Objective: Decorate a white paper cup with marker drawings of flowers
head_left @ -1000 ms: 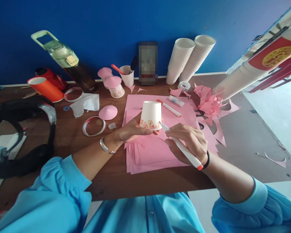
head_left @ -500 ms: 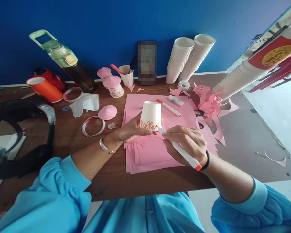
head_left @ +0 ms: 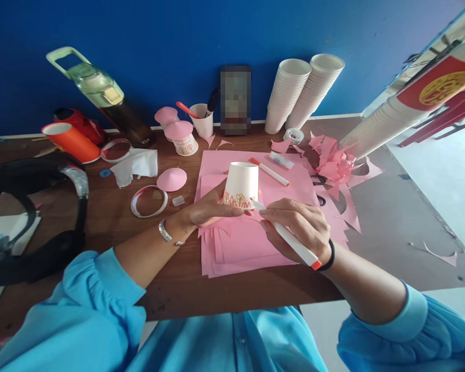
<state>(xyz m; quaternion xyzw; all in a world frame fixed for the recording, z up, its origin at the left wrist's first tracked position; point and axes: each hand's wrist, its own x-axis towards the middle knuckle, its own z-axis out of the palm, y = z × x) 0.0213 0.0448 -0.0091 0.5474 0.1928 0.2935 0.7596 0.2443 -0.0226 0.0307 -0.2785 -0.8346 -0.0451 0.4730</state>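
Observation:
A white paper cup [head_left: 242, 181], upside down, is held by my left hand [head_left: 215, 205] above the pink paper sheets [head_left: 240, 253]. Orange and yellowish plant-like drawings run along the cup's rim. My right hand [head_left: 300, 230] grips a white marker [head_left: 294, 244] with an orange end, its tip at the cup's lower right side. Another orange-capped marker [head_left: 273, 173] and a glue tube [head_left: 281, 160] lie on the pink sheets behind the cup. Two decorated cups with pink cone roofs [head_left: 178, 130] stand at the back left, near a loose pink cone [head_left: 172, 180].
Tall stacks of white cups [head_left: 289, 93] stand by the blue wall, beside a phone [head_left: 235, 101]. Pink scraps [head_left: 335, 164] and partly covered scissors [head_left: 321, 200] lie right. Leftward are a bottle [head_left: 116, 106], an orange cup [head_left: 72, 143], tape rings [head_left: 149, 201] and black headphones [head_left: 79, 217].
The marker tip in my right hand has shifted very slightly up along the cup's right side, and a little more orange drawing shows there. My left hand holds the cup almost unmoved.

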